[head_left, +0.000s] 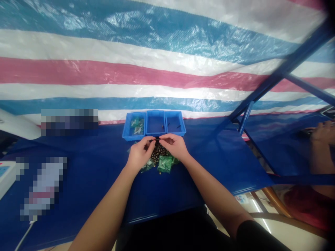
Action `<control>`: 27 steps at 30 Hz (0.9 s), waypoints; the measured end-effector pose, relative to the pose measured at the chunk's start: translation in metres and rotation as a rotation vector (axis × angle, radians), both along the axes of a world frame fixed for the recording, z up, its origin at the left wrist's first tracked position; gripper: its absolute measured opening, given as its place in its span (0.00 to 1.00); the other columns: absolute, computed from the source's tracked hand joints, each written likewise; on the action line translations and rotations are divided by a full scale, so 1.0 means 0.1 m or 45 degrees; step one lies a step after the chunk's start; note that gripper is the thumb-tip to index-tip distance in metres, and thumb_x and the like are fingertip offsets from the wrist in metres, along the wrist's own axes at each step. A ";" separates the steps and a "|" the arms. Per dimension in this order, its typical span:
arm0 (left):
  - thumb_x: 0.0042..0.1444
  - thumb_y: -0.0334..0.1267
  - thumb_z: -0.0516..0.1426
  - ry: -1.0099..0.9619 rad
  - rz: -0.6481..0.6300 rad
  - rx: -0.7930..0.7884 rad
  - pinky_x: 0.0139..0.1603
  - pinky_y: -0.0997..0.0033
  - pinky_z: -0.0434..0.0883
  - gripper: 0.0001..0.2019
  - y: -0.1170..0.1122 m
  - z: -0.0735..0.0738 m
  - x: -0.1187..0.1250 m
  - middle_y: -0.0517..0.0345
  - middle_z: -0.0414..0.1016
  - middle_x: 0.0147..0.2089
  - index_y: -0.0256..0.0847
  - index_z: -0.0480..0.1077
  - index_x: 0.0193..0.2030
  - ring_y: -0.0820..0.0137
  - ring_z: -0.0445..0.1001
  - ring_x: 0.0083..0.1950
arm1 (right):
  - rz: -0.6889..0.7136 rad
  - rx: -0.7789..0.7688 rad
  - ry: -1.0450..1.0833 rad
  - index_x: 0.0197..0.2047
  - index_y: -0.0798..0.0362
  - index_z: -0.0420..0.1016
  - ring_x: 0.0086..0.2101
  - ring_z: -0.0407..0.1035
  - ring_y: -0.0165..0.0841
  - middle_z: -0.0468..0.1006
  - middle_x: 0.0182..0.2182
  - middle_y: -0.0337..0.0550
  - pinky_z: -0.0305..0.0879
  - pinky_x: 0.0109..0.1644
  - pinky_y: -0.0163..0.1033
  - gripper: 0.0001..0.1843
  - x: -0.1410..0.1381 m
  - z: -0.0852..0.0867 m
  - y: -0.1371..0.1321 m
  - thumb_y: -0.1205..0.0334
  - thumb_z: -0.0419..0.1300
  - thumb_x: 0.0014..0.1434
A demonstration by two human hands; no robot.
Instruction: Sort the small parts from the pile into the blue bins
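– Left hand (139,152) & right hand (175,144): status?
– Both pinching a thin dark piece (157,139), too small to ID, over the metal-parts pile (159,152), nr the middle blue bin (155,122).
– Risk?
– Prob. a drop: fingertip-only grip. If it slips, it'd mix w/ the pile & be hard to find.

Three bins (154,123) in row behind parts pile (157,152) (packets (164,164) at near edge).

No legible text, no readable labels, brands, numbers or signs
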State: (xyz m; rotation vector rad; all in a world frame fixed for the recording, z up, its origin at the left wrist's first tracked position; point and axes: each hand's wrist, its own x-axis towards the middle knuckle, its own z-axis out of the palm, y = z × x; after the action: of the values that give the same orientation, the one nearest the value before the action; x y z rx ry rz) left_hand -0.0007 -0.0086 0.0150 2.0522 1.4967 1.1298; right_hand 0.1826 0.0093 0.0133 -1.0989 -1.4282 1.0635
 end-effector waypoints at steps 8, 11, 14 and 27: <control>0.64 0.43 0.54 0.018 0.011 0.008 0.30 0.77 0.65 0.11 0.00 0.01 -0.01 0.65 0.71 0.27 0.43 0.73 0.48 0.77 0.68 0.25 | 0.005 0.003 0.018 0.40 0.52 0.81 0.34 0.77 0.35 0.83 0.35 0.45 0.75 0.42 0.41 0.12 -0.02 -0.01 -0.01 0.57 0.66 0.54; 0.64 0.44 0.53 0.032 0.028 -0.035 0.29 0.76 0.64 0.12 0.00 0.02 0.00 0.65 0.72 0.26 0.43 0.73 0.48 0.76 0.68 0.25 | 0.012 0.008 0.041 0.41 0.52 0.81 0.35 0.77 0.34 0.83 0.36 0.45 0.75 0.43 0.41 0.12 -0.03 -0.01 -0.01 0.56 0.66 0.54; 0.64 0.45 0.53 0.028 0.030 -0.058 0.30 0.76 0.65 0.13 -0.01 0.03 0.00 0.62 0.76 0.30 0.43 0.73 0.48 0.74 0.71 0.27 | 0.009 -0.003 0.026 0.41 0.52 0.81 0.35 0.77 0.34 0.83 0.36 0.45 0.75 0.43 0.40 0.13 -0.02 -0.01 -0.01 0.56 0.66 0.54; 0.64 0.46 0.53 0.041 0.021 0.005 0.30 0.77 0.65 0.14 0.00 0.01 0.01 0.65 0.71 0.26 0.43 0.72 0.50 0.76 0.69 0.25 | 0.001 -0.032 0.006 0.41 0.51 0.81 0.35 0.77 0.34 0.83 0.36 0.45 0.75 0.43 0.41 0.13 -0.01 0.02 -0.02 0.55 0.66 0.54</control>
State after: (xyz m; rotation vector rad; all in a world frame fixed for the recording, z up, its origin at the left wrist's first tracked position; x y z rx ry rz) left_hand 0.0002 -0.0084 0.0160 2.0740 1.5308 1.1119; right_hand 0.1813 0.0078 0.0152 -1.1132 -1.4151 1.0866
